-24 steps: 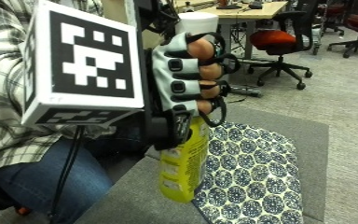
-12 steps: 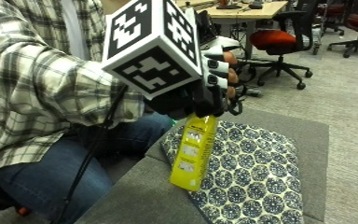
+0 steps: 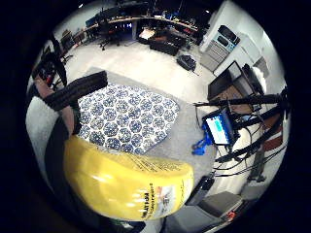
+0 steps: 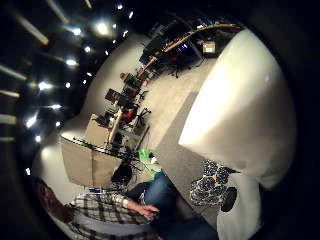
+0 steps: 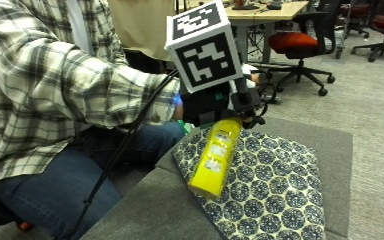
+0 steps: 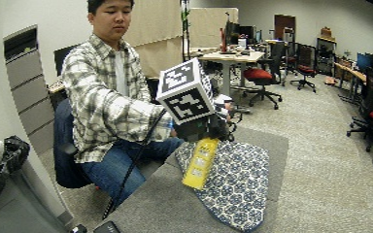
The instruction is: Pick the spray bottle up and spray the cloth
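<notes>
Yellow spray bottle held up off the table, tilted, base hanging over the patterned cloth w/o touching it. Gloved right hand grips the bottle's top (nozzle hidden behind hand). Cloth lies flat on grey table; red office chair well behind.

We see a grey table w/ a blue-and-white patterned cloth spread flat on it, reaching the front edge nr the person's side.

yellow spray bottle, blue-patterned cloth
</notes>
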Tool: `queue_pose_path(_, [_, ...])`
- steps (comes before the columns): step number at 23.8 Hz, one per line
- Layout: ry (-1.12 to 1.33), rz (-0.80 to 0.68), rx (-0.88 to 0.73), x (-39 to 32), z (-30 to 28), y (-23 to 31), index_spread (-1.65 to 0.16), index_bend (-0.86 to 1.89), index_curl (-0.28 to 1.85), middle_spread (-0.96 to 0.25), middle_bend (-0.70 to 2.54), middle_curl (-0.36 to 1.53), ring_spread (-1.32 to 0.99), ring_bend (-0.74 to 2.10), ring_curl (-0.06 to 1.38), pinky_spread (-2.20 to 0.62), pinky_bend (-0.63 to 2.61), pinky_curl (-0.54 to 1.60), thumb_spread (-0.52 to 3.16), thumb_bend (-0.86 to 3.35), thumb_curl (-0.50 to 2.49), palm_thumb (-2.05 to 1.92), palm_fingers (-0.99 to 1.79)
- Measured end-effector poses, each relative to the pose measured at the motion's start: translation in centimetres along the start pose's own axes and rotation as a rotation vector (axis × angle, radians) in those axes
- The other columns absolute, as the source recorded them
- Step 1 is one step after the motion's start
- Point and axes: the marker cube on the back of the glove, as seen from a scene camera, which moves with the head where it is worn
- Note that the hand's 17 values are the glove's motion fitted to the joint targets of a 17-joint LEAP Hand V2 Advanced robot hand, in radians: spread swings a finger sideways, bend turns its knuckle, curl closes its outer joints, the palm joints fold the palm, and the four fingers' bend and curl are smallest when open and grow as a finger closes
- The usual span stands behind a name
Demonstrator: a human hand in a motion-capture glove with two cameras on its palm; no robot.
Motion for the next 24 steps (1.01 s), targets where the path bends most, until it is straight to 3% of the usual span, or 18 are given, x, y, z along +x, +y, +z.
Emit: queue_pose_path(24, [0.395, -0.183, -0.297, -2.3, 5.9, 0.3, -0.30, 0.15, 0.49, -0.18, 0.47, 0.55, -0.23, 0.58, 0.48, -0.16, 0.56, 0.39, 0.20, -0.03, 0.75, 1.13, 1.21])
